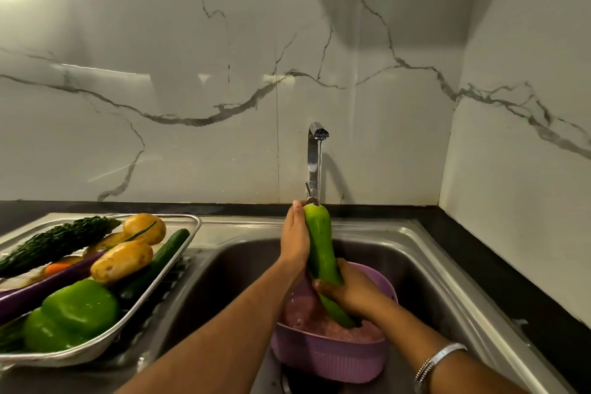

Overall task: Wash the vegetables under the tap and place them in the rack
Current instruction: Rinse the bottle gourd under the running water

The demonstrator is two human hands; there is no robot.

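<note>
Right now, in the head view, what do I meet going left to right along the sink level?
Green bell pepper in the rack → potato → dark cucumber → left hand → pale green gourd under the tap → right hand → bangles.

Landmark: sink (425, 253), dull steel grey, brushed sheen.

- Inside sink: basin (329, 358), lilac-purple, fine vertical ribbing on outer wall; contents read pinkish.
- Above basin: long gourd (319, 243), pale uniform green, darker green towards its lower end.
- Behind sink: tap (315, 157), mirror chrome. Wall (192, 105), glossy white with grey-black marble veining.
- Counter (499, 265) round sink: black.
- Left of sink: rack (188, 227), silver mesh. In it: bitter gourd (57, 241), dark green, bumpy ridged; potatoes (123, 261), tan-yellow; bell pepper (72, 315), bright green; cucumber (166, 253), deep green; aubergine (38, 289), purple.
- Bangle (438, 361), right of basin: silver.
</note>
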